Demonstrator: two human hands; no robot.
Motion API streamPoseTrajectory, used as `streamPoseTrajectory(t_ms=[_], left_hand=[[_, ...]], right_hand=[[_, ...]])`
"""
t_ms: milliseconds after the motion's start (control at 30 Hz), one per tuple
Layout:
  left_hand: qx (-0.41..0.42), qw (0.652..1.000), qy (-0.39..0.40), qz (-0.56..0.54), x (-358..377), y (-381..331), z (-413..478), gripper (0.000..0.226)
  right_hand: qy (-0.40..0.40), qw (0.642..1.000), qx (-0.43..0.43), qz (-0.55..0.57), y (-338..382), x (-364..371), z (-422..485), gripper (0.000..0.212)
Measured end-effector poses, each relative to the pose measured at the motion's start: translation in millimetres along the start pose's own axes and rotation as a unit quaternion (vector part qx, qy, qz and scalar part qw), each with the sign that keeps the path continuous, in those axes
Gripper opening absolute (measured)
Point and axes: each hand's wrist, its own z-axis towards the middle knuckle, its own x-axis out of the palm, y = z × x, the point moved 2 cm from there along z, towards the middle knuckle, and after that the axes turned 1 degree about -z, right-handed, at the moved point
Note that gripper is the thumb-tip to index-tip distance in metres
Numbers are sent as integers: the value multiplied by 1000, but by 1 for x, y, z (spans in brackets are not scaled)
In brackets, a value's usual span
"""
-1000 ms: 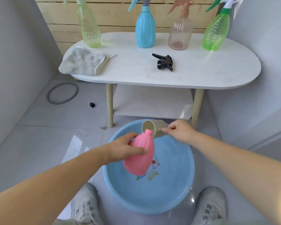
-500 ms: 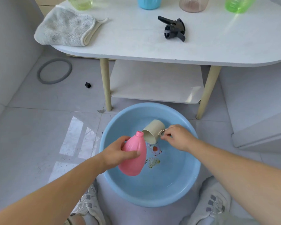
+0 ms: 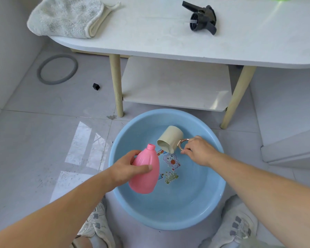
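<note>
Over basin (image 3: 211,199) | left hand (image 3: 125,169) grips pink bottle (image 3: 147,174) | right hand (image 3: 199,151) pinches cup (image 3: 170,139) handle

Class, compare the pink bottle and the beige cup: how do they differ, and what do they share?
The pink bottle narrows to a neck; the beige cup has a wide mouth. The left hand grips the bottle's body; the right hand pinches the cup's ring handle. The bottle's neck points up; the cup's mouth tilts down. Both hang over the blue basin.

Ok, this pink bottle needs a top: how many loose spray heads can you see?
1: a black spray head lies on the white table, right of the cloth. Others may sit beyond the top edge.
</note>
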Motion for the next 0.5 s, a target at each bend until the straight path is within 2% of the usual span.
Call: streamPoseTrajectory(t_ms=[133,333,433,500], left_hand=[[-1,1000,5,0,2,2,1,68],[5,1000,0,0,0,4,4,88],[12,1000,-3,-1,0,3,3,88],[18,1000,-5,-2,0,1,1,87]], right_hand=[[4,1000,12,-2,-3,4,2,35],[3,1000,13,0,0,5,3,42],[7,1000,23,12,4,4,0,47],[-2,997,38,61,9,1,-2,49]])
